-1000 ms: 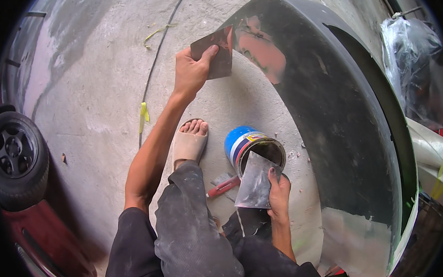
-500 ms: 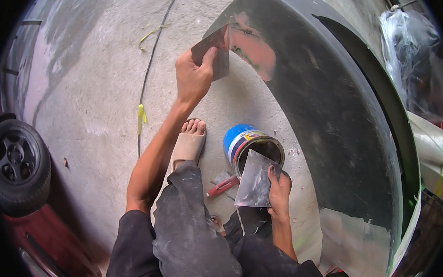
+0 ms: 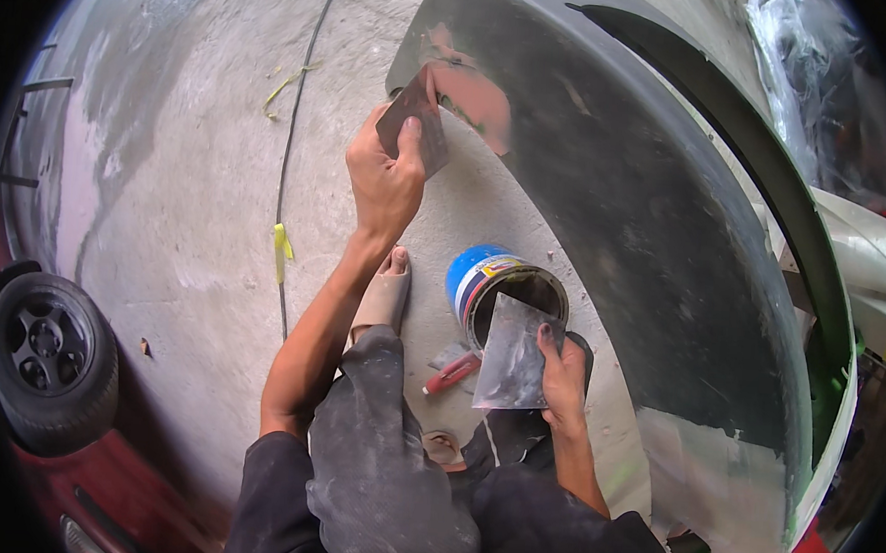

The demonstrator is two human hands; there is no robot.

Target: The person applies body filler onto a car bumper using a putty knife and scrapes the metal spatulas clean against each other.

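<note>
My left hand (image 3: 383,183) grips a flat reddish-brown spreader (image 3: 422,95), which overlaps the edge of a pink putty patch (image 3: 482,108) on a dark grey curved body panel (image 3: 625,246); whether it touches cannot be told. My right hand (image 3: 563,378) holds a thin, smeared grey square plate (image 3: 508,365) by its side, in front of a blue tin (image 3: 468,273) with a dark, crusted mouth. Just left of that plate, a red-handled scraper (image 3: 451,374) lies on the floor.
A spare wheel (image 3: 47,346) sits at the left on dark red bodywork (image 3: 121,490). A thin cable (image 3: 283,178) with yellow tape runs along the concrete floor (image 3: 186,213). Plastic-wrapped items (image 3: 818,106) and white sheeting (image 3: 855,248) lie at the right, behind the panel.
The reddish spreader has tilted and shifted slightly down against the patch as my left wrist turned. The panel sits further left in view. My right hand still holds the plate above the tin.
</note>
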